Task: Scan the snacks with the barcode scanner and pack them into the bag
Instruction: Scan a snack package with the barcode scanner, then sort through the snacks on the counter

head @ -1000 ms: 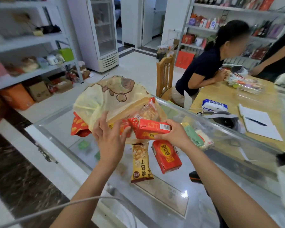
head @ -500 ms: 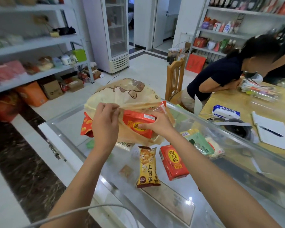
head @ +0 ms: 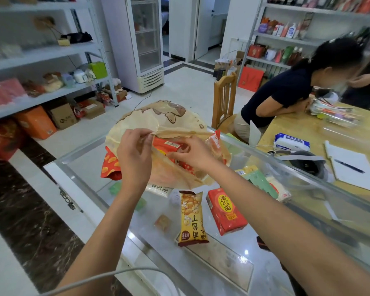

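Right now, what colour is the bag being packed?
Translucent yellowish-tan bag with a brown cartoon print, clearest in the head view.

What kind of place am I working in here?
Most likely a small shop: stocked shelves line the walls, a glass-door fridge stands beyond, and packaged snacks lie on a glass display counter.

A small shop; goods-lined shelves (head: 291, 38); a glass display counter (head: 222, 265); a tall glass-door fridge (head: 146, 39)
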